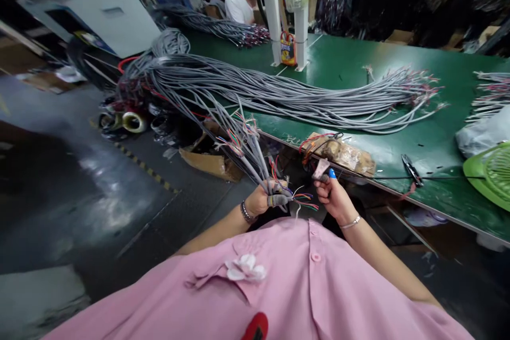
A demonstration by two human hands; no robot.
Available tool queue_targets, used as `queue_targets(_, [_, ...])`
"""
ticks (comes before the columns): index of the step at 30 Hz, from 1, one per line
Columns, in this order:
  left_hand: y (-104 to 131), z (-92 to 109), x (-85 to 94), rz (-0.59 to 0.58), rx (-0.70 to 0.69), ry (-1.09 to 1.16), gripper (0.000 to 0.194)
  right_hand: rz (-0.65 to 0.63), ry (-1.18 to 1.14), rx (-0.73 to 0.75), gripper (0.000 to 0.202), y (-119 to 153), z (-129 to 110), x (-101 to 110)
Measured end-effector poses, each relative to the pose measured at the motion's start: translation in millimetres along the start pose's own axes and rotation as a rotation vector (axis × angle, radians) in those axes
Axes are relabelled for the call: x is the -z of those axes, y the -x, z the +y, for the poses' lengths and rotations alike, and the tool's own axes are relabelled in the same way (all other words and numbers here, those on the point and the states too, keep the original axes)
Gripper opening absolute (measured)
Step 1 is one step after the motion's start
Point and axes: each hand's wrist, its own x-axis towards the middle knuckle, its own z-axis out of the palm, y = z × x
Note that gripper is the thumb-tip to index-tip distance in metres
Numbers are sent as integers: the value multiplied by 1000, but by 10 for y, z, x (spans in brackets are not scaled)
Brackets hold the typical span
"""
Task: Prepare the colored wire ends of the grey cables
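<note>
Looks like I'm mid wire-stripping: left hand (266, 197) fisted around the grey cable bundle (243, 151) just off the tabletop's (358, 64) near edge, right hand (332, 196) pinching a small blue-tipped tool (323, 171), next I'd guess lining up one wire end.

Green fan (494, 175), scissors (411, 169) and white posts (272, 10) on the green table (350, 64); beyond, a seated person (239, 0).

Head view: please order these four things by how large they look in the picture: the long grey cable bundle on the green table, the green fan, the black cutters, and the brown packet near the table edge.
1. grey cable bundle
2. green fan, partly cut off by the frame
3. brown packet
4. black cutters

The fan is nearer the camera, so its true size is unsure.
</note>
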Motion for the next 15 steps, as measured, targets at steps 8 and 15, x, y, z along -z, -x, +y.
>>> queue_targets(8, [-258, -28, -29, 51, -50, -22, 31, -70, 128, 13, 44, 14, -244, -131])
queue_targets(15, [-588, -79, -81, -4, -67, -72, 31, 29, 268, 95, 45, 39, -286, -211])
